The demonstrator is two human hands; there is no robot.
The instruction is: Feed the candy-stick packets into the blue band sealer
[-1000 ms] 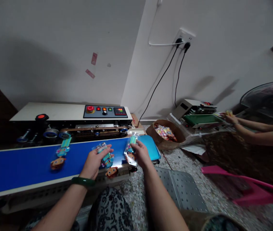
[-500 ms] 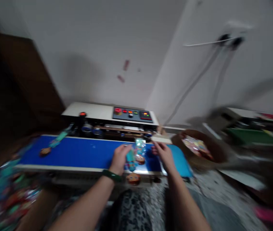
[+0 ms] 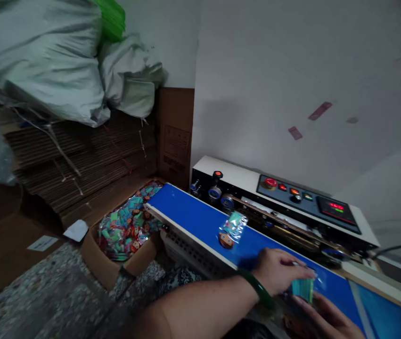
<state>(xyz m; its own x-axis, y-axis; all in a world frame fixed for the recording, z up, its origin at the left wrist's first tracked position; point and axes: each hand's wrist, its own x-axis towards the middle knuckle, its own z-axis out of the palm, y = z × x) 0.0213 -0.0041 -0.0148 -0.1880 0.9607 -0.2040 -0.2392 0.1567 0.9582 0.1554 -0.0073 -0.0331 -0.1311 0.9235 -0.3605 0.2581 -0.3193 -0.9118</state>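
My left hand [image 3: 281, 277], with a green bangle at the wrist, rests on the blue conveyor belt [image 3: 193, 215] and pinches a teal toy packet [image 3: 302, 288] at the belt's near edge. My right hand [image 3: 323, 319] shows only partly at the bottom edge, its fingers reaching up to the underside of the same packet; its grip is hidden. A second clear packet with a teal card and a brown doll face [image 3: 231, 229] lies alone on the belt, left of my hands.
Behind the belt runs the sealing machine with its control panel [image 3: 306, 197]. A cardboard box full of colourful packets [image 3: 126, 228] stands on the floor at the belt's left end. Stacked flat cardboard [image 3: 80, 160] and grey sacks [image 3: 45, 56] fill the left corner.
My head has swung left, so the box and cardboard stack are in view and the co-worker's side is out of it. My hands have come together on one packet at the belt's right.
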